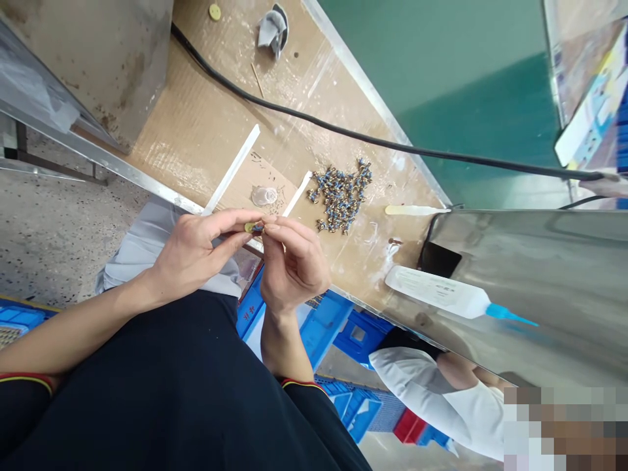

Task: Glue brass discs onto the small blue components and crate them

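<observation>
Closest to the camera, the person's two bare forearms come out of black sleeves and meet above the lap. The left hand and the right hand are almost touching at the tips. Between them is a small yellow and blue part. The thumb and forefinger of each hand are closed narrow on it, one hand from each side. The part is held in the air, just in front of the near edge of the cardboard-covered tabletop.

Below the hands stand blue plastic crates. To the right of them is the white sleeve of another person.

On the tabletop, just behind the hands, lies a small clear round plastic cap between two thin white strips. To the right of it is a loose pile of small blue and brass parts, and near this pile lies a flat pale wooden stick. A white glue tube with a blue nozzle lies on a shiny metal sheet at the right.

Farther away, a long black cable crosses the tabletop. Behind it lie a crumpled grey cloth and a small yellow disc.
</observation>
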`<action>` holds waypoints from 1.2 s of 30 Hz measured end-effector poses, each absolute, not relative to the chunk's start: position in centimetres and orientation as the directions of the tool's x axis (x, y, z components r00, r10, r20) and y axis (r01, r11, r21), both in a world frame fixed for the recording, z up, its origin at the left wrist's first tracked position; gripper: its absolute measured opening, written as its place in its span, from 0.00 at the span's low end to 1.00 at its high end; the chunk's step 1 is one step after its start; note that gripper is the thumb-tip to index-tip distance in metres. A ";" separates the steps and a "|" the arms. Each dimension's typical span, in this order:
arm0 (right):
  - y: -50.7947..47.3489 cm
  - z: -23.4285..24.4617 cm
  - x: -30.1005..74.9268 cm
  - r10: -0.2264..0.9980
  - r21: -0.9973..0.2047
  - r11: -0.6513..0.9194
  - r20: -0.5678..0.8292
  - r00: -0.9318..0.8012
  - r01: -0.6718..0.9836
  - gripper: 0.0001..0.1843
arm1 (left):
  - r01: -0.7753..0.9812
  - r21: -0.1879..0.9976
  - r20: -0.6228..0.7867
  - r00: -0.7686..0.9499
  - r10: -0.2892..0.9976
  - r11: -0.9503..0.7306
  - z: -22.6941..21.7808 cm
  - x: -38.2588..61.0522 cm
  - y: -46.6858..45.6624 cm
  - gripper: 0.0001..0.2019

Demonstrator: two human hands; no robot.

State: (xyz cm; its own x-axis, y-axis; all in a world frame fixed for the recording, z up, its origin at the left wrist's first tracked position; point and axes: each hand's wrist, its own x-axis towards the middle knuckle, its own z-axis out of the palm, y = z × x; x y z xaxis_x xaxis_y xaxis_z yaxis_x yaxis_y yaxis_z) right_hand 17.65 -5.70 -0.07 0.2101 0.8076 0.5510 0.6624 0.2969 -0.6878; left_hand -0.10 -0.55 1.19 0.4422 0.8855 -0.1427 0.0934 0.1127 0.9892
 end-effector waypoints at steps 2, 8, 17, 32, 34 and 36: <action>-5.7 0.0 17.6 0.809 -0.693 0.299 0.549 0.211 0.656 0.14 | 0.107 0.989 -0.139 0.443 0.886 0.102 1.3 -0.1 -0.5 0.15; -5.8 -0.1 17.8 0.810 -0.691 0.307 0.551 0.202 0.655 0.14 | 0.135 0.988 -0.124 0.437 0.891 0.072 1.3 -0.2 -0.6 0.14; -6.0 0.2 18.1 0.784 -0.616 0.360 0.607 0.131 0.701 0.15 | 0.214 0.975 -0.047 0.460 0.887 -0.060 1.7 -0.4 -0.9 0.17; -6.7 -0.2 17.8 0.725 -0.522 0.376 0.680 0.108 0.765 0.17 | 0.351 0.880 0.121 0.487 0.865 -0.320 2.8 -0.6 -1.5 0.17; -6.8 -0.4 17.8 0.712 -0.519 0.395 0.694 0.105 0.758 0.19 | 0.354 0.868 0.147 0.486 0.862 -0.347 2.9 -0.6 -1.6 0.17; -6.9 -0.6 17.8 0.708 -0.521 0.408 0.699 0.101 0.749 0.21 | 0.355 0.869 0.142 0.491 0.860 -0.346 2.9 -0.6 -1.7 0.18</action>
State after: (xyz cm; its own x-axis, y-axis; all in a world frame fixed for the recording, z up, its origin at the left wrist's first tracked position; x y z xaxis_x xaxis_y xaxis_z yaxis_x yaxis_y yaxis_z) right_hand 17.77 -6.86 -0.61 0.1008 0.7076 0.6994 0.7494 0.4084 -0.5212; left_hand -0.64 -1.74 2.94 0.4909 0.8596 0.1419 0.3546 -0.3459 0.8687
